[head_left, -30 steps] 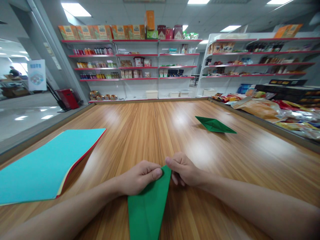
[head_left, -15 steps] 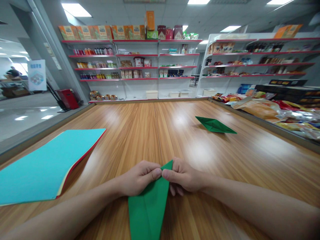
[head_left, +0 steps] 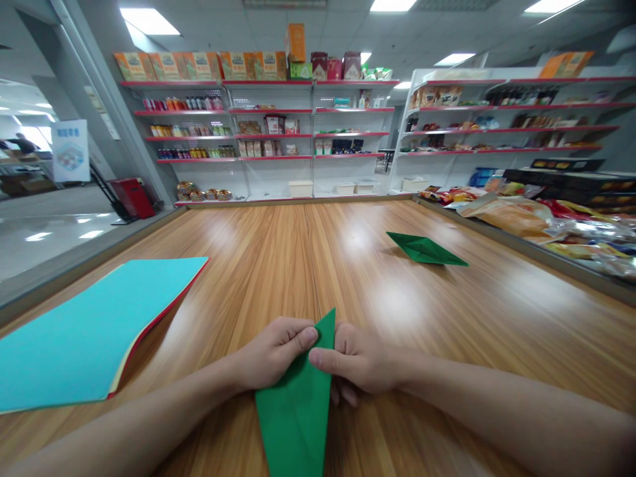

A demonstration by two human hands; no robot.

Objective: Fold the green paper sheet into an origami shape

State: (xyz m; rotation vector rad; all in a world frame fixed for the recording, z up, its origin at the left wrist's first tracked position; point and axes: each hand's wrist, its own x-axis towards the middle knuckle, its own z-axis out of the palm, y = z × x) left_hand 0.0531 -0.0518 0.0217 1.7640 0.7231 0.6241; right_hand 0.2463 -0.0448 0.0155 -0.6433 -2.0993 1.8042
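2 bare hands grip a long, pointed strip of folded green paper (head_left: 298, 424) at the lower centre of the frame, its tip poking up between them and its near end cut off by the bottom edge. The left hand (head_left: 275, 351) pinches the paper's left edge just below the tip, thumb on top; its other fingers are mostly hidden. The right hand (head_left: 368, 358) has its thumb pressed flat on the upper face, nearer the right edge, with fingers curled behind and below, so both sets of fingers are closed on the paper.

The strip should be very light, fairly stiff along its creases, yet easy to bend or tear. The layered edges near the tip look the surest hold; a hard squeeze mid-panel would likely crumple it.

On the wood-grain bench (head_left: 263, 258), a boat-like folded green paper shape (head_left: 427, 250) sits right of centre, and a stack of coloured sheets with turquoise on top (head_left: 109, 318) lies at the left.
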